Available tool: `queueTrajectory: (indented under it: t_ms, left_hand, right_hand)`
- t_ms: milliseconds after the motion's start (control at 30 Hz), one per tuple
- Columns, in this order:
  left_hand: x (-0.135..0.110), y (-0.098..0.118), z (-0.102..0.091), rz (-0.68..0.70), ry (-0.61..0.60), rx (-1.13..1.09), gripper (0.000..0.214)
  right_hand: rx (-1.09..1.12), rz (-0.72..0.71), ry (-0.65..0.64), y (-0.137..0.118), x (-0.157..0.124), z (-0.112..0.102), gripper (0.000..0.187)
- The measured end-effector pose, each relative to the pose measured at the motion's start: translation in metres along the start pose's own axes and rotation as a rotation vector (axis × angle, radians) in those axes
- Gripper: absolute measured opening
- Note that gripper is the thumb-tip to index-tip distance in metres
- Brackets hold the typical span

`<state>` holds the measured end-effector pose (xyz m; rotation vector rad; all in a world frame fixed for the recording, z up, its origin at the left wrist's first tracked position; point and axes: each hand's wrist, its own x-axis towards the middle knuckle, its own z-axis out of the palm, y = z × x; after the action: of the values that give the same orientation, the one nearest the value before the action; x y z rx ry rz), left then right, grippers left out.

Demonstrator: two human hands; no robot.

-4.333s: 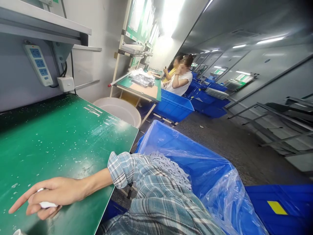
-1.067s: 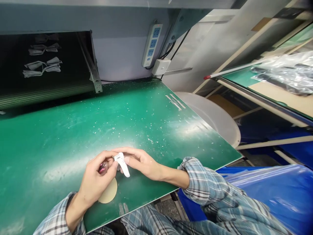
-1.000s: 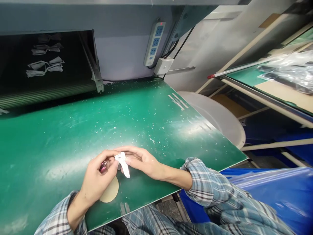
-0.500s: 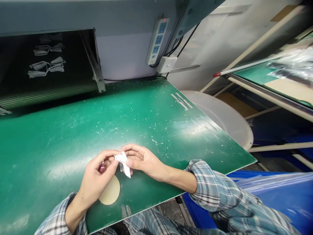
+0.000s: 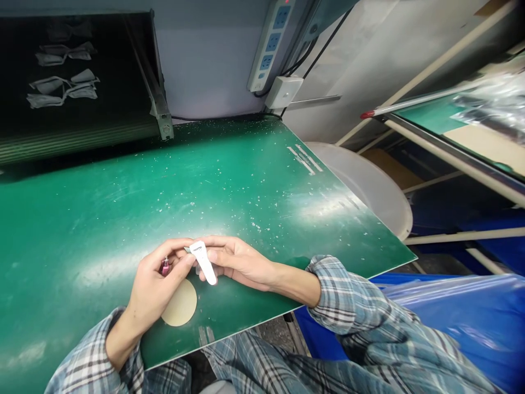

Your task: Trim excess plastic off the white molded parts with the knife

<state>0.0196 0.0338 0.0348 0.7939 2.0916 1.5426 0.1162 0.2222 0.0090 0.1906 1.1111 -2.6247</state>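
White clip shifted between left hand, right hand; plastic-lined blue bin alongside.

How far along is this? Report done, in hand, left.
Done: white looped pieces lie on the dark surface beyond the green bench top. In hand: a white plastic piece between the left hand and right hand, a small pink item in the left. Left: cannot tell.

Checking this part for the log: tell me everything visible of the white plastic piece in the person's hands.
The white plastic piece is slim and elongated, with a smooth, matte look. Its broader upper end carries a small dark marking, and it narrows to a rounded lower tip. It sits tilted in the fingers of the right hand, close to the left hand, above the green bench top. Its exact kind cannot be told.
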Motion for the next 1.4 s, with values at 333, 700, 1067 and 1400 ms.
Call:
queueTrajectory:
  t_ms: [333,700,1067,1400]
  left_hand:
    - [-0.0015,0.0014,-0.0013,0.021,0.021,0.025,0.026]
    - [-0.0016,0.0008,-0.0023,0.02,0.027,0.04,0.026]
    - [-0.0012,-0.0002,-0.0007,0.067,-0.015,0.054,0.023]
    - [-0.0015,0.0002,0.003,0.096,-0.009,0.076,0.017]
  right_hand:
    - [-0.002,0.008,-0.033,-0.0019,-0.0012,0.0023,0.048]
    - [0.002,0.002,-0.057,-0.0036,-0.0011,0.0036,0.048]
    - [-0.112,-0.061,0.011,0.0002,-0.0019,0.0025,0.047]
    - [-0.149,-0.079,0.032,0.0021,-0.0018,0.003,0.046]
